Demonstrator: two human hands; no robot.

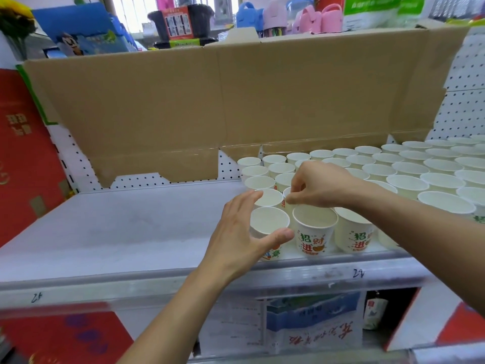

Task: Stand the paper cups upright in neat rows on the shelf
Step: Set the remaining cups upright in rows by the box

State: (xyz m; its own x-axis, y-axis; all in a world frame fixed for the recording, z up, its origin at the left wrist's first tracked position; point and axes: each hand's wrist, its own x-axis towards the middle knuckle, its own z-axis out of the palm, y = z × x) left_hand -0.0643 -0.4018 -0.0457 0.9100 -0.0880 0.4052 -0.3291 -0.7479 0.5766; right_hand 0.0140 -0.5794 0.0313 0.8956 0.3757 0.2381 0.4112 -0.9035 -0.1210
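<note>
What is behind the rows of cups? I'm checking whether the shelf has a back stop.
A flattened cardboard sheet leans behind the paper cups, over white pegboard. Most of the pegboard is covered.

Shelf (118, 232) left half bare; cups (409, 179) crowd right; cardboard (183, 106) behind.

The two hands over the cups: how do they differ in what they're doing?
The left hand is spread open, palm and thumb against the side of the front-left cup; the right hand is curled, fingertips pinching the rim of a cup one row back. The left hand reaches in from below; the right hand comes across from the right, above the filled rows. Both are bare and work at the left edge of the cups on the shelf.
</note>
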